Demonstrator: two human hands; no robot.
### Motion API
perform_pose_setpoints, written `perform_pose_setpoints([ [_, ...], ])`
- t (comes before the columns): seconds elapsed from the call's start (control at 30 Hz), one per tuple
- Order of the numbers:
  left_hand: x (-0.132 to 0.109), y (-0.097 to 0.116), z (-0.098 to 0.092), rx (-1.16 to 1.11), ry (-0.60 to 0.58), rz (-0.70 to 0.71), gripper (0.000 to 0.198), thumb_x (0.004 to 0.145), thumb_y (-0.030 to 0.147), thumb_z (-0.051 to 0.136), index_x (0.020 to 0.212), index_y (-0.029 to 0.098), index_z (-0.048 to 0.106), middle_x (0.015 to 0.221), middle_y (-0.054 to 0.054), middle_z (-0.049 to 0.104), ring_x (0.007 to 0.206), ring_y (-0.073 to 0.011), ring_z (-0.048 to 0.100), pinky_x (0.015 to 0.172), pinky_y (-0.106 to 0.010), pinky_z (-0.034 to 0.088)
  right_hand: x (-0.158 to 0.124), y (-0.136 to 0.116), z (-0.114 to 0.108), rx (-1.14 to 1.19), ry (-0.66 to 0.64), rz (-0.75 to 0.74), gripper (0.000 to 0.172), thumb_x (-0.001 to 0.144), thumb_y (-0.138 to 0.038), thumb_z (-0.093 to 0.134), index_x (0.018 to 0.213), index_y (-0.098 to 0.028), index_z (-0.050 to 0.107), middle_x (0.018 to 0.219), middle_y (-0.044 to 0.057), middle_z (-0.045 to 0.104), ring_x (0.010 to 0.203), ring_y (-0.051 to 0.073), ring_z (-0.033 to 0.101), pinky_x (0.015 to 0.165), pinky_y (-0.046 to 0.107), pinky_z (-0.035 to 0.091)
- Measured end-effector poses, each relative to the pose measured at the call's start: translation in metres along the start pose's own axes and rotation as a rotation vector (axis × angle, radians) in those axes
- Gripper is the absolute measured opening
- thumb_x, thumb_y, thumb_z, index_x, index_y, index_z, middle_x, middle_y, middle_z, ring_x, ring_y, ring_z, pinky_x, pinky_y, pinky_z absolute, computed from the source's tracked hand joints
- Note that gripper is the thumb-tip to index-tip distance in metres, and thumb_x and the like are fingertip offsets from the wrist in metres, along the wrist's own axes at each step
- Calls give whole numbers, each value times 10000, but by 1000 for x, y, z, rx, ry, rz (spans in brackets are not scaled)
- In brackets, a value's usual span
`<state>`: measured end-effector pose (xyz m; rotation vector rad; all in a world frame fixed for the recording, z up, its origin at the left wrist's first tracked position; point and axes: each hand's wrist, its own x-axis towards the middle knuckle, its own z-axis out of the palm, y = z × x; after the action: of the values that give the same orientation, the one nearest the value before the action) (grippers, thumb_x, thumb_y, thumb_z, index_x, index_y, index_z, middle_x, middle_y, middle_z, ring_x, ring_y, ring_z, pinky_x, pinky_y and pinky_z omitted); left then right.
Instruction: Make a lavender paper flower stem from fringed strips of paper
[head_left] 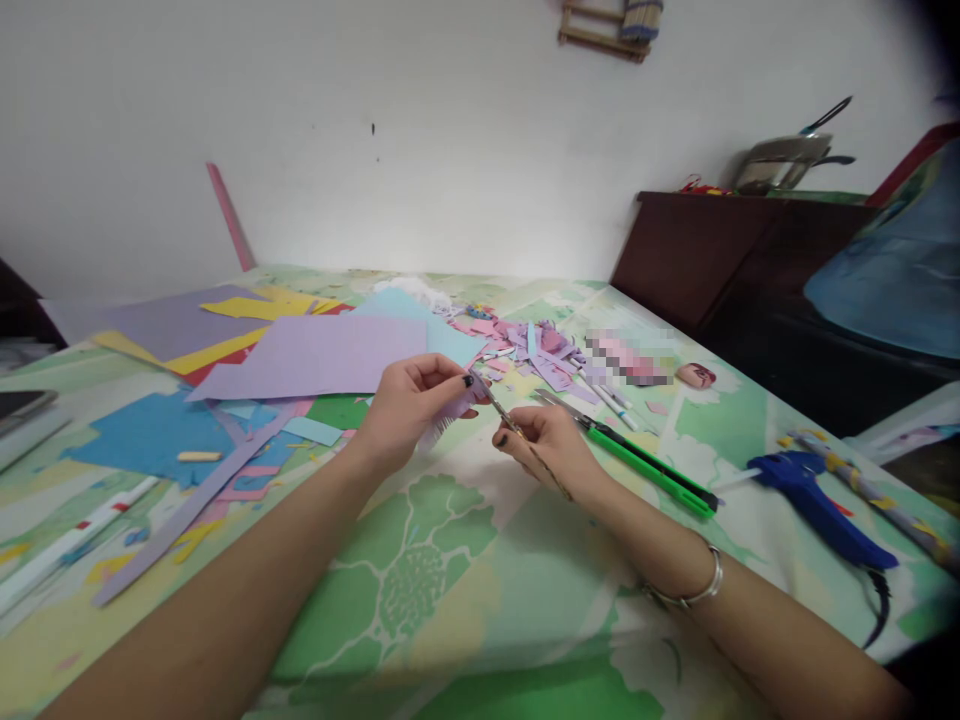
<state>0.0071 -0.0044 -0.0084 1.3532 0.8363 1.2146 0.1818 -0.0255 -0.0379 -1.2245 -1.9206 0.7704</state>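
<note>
My left hand (405,410) pinches a strip of purple paper (451,408) between thumb and fingers. Fine cuts along the strip's lower edge give it a fringe. In my right hand (551,445) is a slim pair of metal scissors (510,420), pointing up and left. Their blades meet the strip's top end by my left thumb; the fingers partly hide the handles. Just right of the right hand lies a green utility knife (652,470) on the flowered tablecloth (420,570).
Large purple (337,350), yellow and red sheets cover the left back, near blue paper (150,435) and a long purple strip (202,500). Paper scraps (544,350) are heaped behind the hands. At right lie a blue glue gun (825,505) and a wrapped stick (877,495).
</note>
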Motion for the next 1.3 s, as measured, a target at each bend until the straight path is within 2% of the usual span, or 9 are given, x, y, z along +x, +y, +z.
perform_pose_setpoints([
  [0.57, 1, 0, 0, -8, 2, 6, 155, 706, 251, 664, 726, 122, 581, 776, -71, 691, 776, -213, 669, 633, -291, 545, 2, -1, 0, -59, 13, 15, 405, 721, -496, 557, 517, -153, 493, 426, -55, 290, 445, 66, 261, 439, 222, 168],
  [0.9, 0, 1, 0, -26, 10, 9, 139, 701, 234, 654, 711, 130, 562, 771, -63, 691, 766, -218, 674, 625, -296, 545, -2, 2, 0, 51, -35, -1, 350, 760, -471, 553, 627, -149, 519, 468, -57, 312, 445, 61, 273, 444, 224, 142],
  [1.3, 1, 0, -1, -64, 26, 11, 100, 696, 198, 629, 695, 131, 555, 791, -64, 687, 758, -220, 677, 592, -273, 532, -2, 3, 0, 95, -35, 1, 379, 767, -502, 547, 627, -153, 503, 468, -59, 304, 434, 58, 263, 442, 230, 136],
])
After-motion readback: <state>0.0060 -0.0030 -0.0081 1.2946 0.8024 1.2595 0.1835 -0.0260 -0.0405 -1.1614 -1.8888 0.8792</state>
